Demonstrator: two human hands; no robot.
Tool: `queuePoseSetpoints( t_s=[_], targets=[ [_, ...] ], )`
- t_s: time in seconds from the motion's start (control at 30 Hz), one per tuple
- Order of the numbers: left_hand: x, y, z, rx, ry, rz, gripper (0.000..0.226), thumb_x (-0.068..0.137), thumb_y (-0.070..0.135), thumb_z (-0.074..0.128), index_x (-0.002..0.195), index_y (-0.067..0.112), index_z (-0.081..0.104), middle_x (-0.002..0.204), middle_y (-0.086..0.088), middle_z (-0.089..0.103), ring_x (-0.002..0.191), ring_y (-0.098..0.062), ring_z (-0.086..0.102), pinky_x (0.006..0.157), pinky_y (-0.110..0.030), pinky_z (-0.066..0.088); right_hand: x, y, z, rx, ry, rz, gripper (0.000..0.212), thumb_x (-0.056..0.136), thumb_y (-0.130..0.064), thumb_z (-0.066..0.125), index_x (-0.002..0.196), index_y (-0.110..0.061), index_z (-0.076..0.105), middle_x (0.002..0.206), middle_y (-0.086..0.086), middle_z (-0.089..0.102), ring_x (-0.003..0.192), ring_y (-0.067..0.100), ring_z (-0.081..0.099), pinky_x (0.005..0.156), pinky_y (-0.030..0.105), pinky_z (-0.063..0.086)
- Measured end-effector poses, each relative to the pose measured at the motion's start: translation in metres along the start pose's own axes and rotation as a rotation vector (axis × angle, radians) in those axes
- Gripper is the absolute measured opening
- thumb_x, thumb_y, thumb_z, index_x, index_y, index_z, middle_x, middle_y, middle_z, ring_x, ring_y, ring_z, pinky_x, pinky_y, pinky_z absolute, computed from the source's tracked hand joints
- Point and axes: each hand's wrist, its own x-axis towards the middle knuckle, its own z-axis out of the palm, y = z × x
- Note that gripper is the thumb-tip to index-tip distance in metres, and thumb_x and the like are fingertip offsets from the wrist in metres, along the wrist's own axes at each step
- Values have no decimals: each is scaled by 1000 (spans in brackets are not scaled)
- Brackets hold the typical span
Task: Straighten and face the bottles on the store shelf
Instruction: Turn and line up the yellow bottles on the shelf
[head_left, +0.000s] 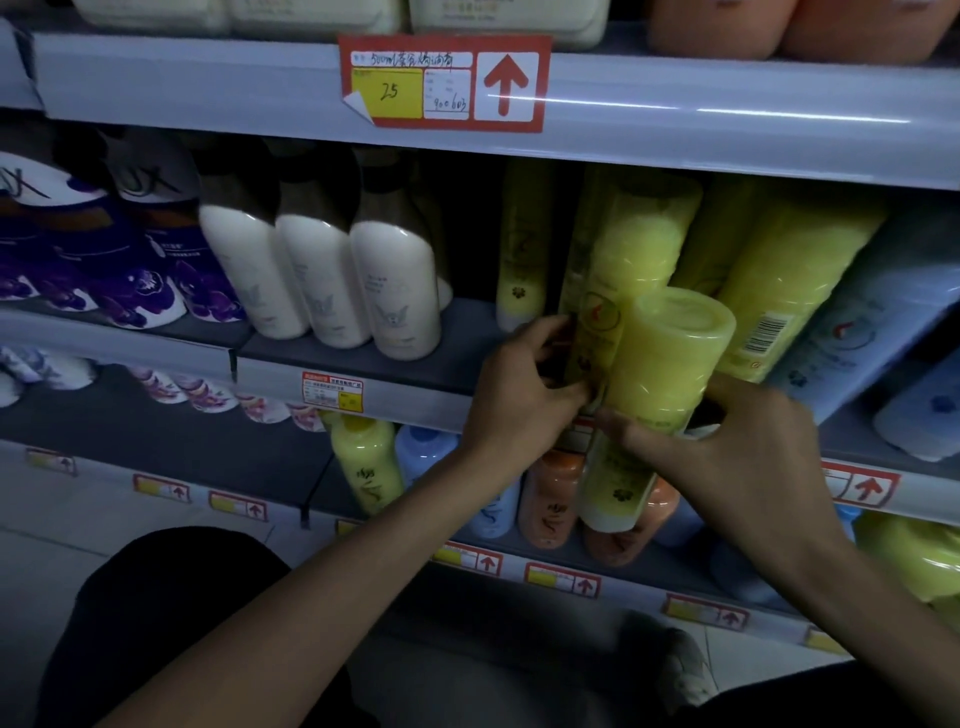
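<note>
Mid-facing: right hand (737, 457) curls round a yellow bottle (667, 364), left hand (524, 384) fingers pinch its neighbour (636, 244). Next, I'd say: seat both upright, labels forward.

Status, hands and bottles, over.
Left hand grips shelved yellow bottle. Right hand holds second yellow bottle, tilted, in front of shelf lip. More yellow bottles crowd right side.

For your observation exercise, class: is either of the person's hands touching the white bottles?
No, the left hand and right hand both grip yellow bottles; the white bottles stand untouched further left.
</note>
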Motion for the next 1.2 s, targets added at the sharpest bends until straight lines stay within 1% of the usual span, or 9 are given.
queuePoseSetpoints(
  t_s=[0.07, 0.13, 0.23, 0.37, 0.43, 0.53, 0.6, 0.9, 1.2],
  targets=[
    [2, -3, -10, 14, -33, -12, 49, 90, 3, 72, 134, 22, 65, 114, 12, 73, 107, 2, 68, 92, -22, 57, -1, 1, 1, 1, -2, -15, 38, 71, -64, 78, 76, -27, 73, 67, -11, 71, 71, 0, 66, 57, 28, 51],
    [5, -8, -20, 93, 58, -19, 41, 90, -3, 65, 123, 20, 68, 101, 14, 73, 95, 0, 70, 83, -20, 56, -2, 2, 2, -14, 3, -27, 46, 70, -72, 69, 76, -26, 72, 67, -9, 71, 67, 2, 66, 58, 37, 53],
    [13, -14, -28, 352, 238, -78, 24, 91, 17, 72, 115, 19, 70, 99, 8, 73, 92, -13, 70, 77, -34, 55, -2, 2, 4, -32, -11, -29, 49, 69, -75, 66, 73, -26, 71, 65, -8, 70, 66, 3, 64, 58, 31, 49],
    [30, -9, -25, 611, 301, -222, 38, 87, 45, 73, 117, 22, 66, 114, -1, 72, 110, -29, 67, 75, -35, 45, -4, -2, 6, -67, -32, -20, 39, 71, -67, 78, 71, -28, 70, 62, -7, 69, 63, 5, 64, 54, 24, 47],
    [38, -8, -17, 646, 310, -253, 43, 86, 52, 72, 115, 22, 66, 116, -5, 72, 110, -32, 68, 75, -36, 42, -4, -2, 7, -78, -27, -19, 36, 70, -64, 79, 70, -29, 69, 60, -7, 67, 60, 5, 63, 52, 26, 46],
    [49, -9, -6, 730, 313, -250, 37, 89, 47, 70, 114, 19, 68, 115, -8, 73, 108, -34, 70, 73, -35, 39, -4, 0, 8, -94, -34, -17, 38, 70, -66, 79, 69, -29, 69, 60, -8, 67, 58, 2, 61, 51, 30, 46],
    [54, -11, -4, 771, 313, -238, 35, 90, 45, 70, 112, 17, 67, 113, -10, 74, 107, -35, 70, 72, -35, 39, -3, 2, 8, -98, -37, -5, 33, 68, -61, 81, 71, -30, 71, 62, -9, 69, 61, 2, 62, 57, 31, 47],
    [64, -24, 3, 903, 344, -156, 32, 98, 37, 63, 115, 10, 63, 111, -10, 74, 101, -32, 73, 75, -39, 53, -1, 1, 8, -63, -43, 6, 42, 63, -76, 65, 67, -34, 67, 59, -16, 65, 73, -5, 65, 55, 13, 42],
    [69, -26, 1, 886, 343, -170, 29, 99, 35, 63, 111, 9, 64, 108, -11, 74, 99, -32, 73, 67, -36, 45, -3, 2, 8, -103, -43, -17, 34, 66, -62, 80, 72, -30, 71, 63, -12, 68, 68, 2, 64, 53, 24, 47]
  ],
)
